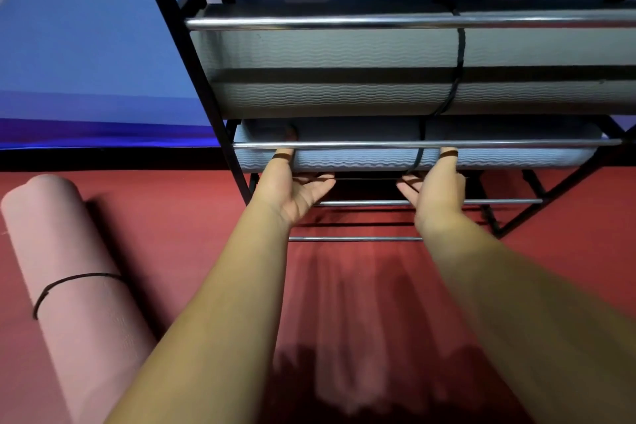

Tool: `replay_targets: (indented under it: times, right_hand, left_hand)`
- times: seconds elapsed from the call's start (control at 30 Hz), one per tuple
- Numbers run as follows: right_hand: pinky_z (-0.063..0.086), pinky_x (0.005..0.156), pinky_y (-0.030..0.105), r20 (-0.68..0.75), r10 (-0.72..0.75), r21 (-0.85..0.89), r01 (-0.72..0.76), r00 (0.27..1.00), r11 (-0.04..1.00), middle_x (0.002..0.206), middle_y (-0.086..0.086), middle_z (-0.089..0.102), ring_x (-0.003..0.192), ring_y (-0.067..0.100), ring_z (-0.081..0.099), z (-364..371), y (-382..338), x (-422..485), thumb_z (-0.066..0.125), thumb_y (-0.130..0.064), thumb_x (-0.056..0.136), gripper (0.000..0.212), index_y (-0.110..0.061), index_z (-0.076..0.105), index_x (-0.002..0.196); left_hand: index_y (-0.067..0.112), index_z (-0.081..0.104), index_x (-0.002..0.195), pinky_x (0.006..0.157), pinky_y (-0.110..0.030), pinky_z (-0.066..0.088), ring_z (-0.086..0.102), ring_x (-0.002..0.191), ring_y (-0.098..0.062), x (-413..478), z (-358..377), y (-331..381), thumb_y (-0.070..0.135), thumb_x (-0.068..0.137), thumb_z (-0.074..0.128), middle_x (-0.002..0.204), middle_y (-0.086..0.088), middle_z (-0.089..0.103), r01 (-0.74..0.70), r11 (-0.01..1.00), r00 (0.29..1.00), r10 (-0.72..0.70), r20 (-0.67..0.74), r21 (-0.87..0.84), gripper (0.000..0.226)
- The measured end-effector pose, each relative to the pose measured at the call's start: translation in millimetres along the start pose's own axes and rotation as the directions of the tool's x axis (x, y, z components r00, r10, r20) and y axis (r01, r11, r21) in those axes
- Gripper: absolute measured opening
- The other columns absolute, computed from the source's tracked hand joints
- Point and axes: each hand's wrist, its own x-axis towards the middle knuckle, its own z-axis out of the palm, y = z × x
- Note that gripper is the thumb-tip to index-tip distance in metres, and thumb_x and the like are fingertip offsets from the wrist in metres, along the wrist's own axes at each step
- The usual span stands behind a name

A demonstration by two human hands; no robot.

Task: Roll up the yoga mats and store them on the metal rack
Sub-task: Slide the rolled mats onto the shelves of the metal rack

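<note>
Head view. Cut off at frame: top and right side of black metal rack with chrome rails (309, 23). Light blue rolled yoga mat (344, 159) on lower shelf, rear hidden. Left hand (296, 188), right hand (435, 189): grip wide, cradling blue roll, thumbs up its front, fingers beneath, tips partly hidden. Grey rolled yoga mat (327, 55) on shelf above. Pink rolled yoga mat (79, 286) on red floor (192, 210), left of rack.

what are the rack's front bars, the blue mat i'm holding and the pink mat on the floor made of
Front bars: probably chromed or polished steel tube, given the bright streak highlights.
Blue mat: matte foam, it seems; fine wavy ribbing is embossed on it.
Pink mat: likely matte foam too, dull and thick-rolled; exact type unclear.
</note>
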Motion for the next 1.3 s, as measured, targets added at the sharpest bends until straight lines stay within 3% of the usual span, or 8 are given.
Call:
replay_targets:
  times: [0.23,0.43,0.63,0.73,0.87,1.03,1.17,1.3]
  right_hand:
    - [0.033,0.029,0.016,0.059,-0.158,-0.422,0.168,0.986,0.891,0.097,0.018,0.070,0.062,0.043,0.073,21,59,-60,0.043,-0.028,0.109,0.032,-0.004,0.064,0.110]
    - [0.064,0.063,0.047,0.257,-0.170,-0.637,0.299,0.951,0.710,0.072,0.007,0.068,0.070,0.041,0.070,43,113,-94,0.044,-0.042,0.091,0.037,-0.015,0.063,0.076]
    - [0.039,0.065,0.036,0.468,-0.046,-0.762,0.429,0.883,0.484,0.079,0.016,0.069,0.074,0.037,0.057,54,177,-149,0.054,-0.032,0.097,0.034,-0.008,0.053,0.073]
    - [0.060,0.067,0.044,0.582,0.096,-0.736,0.473,0.808,0.484,0.070,0.012,0.071,0.067,0.041,0.068,65,221,-167,0.043,-0.047,0.079,0.041,-0.009,0.058,0.074]
    - [0.065,0.067,0.050,0.643,0.245,-0.731,0.487,0.725,0.478,0.068,0.008,0.074,0.065,0.037,0.073,81,246,-195,0.048,-0.041,0.081,0.032,-0.013,0.064,0.077]
    - [0.049,0.044,0.027,0.637,0.465,-0.767,0.444,0.615,0.464,0.074,0.005,0.073,0.049,0.018,0.060,95,253,-230,0.053,-0.021,0.098,0.016,-0.017,0.062,0.085]
    - [0.062,0.069,0.045,0.654,0.469,-0.755,0.550,0.594,0.357,0.076,0.011,0.074,0.075,0.039,0.071,100,264,-237,0.053,-0.039,0.091,0.029,-0.015,0.061,0.076]
    - [0.039,0.062,0.034,0.648,0.465,-0.751,0.609,0.603,0.257,0.081,0.013,0.069,0.083,0.033,0.063,105,263,-230,0.055,-0.062,0.101,0.055,-0.012,0.061,0.078]
  left_hand:
    - [0.000,0.048,0.145,0.084,-0.050,0.066,0.073,0.117,-0.033,-31,-21,7,0.059,0.101,0.062,0.136,-0.021,0.069,0.196,0.935,0.980,-0.201,-0.013,0.297,0.075]
    - [0.007,0.064,0.117,0.081,-0.040,0.061,0.075,0.097,-0.025,-54,-76,28,0.050,0.104,0.062,0.103,-0.009,0.080,0.328,0.811,0.944,-0.275,-0.179,0.485,0.045]
    - [0.014,0.060,0.099,0.061,-0.027,0.045,0.066,0.071,-0.017,-74,-149,60,0.032,0.106,0.057,0.089,-0.003,0.075,0.243,0.804,0.896,0.028,-0.443,0.542,0.019]
    - [0.004,0.066,0.090,0.062,-0.032,0.043,0.061,0.068,-0.029,-86,-186,77,0.015,0.098,0.059,0.084,-0.010,0.072,0.124,0.698,0.757,0.393,-0.522,0.705,0.015]
    - [-0.006,0.067,0.112,0.087,-0.049,0.056,0.066,0.109,-0.049,-111,-228,92,0.022,0.081,0.061,0.115,-0.028,0.070,0.232,0.520,0.482,0.673,-0.561,0.822,0.043]
    - [0.009,0.043,0.143,0.112,-0.050,0.038,0.047,0.136,-0.041,-144,-267,94,0.036,0.089,0.069,0.148,-0.018,0.047,0.594,0.564,0.185,0.598,-0.780,0.574,0.066]
    - [0.007,0.044,0.154,0.111,-0.047,0.045,0.053,0.140,-0.040,-152,-301,81,0.076,0.087,0.061,0.153,-0.018,0.051,0.636,0.586,0.330,0.382,-0.863,0.503,0.098]
    - [-0.002,0.059,0.142,0.087,-0.036,0.046,0.063,0.129,-0.041,-151,-287,90,0.055,0.107,0.044,0.140,-0.020,0.066,0.428,0.676,0.443,0.422,-0.791,0.600,0.068]
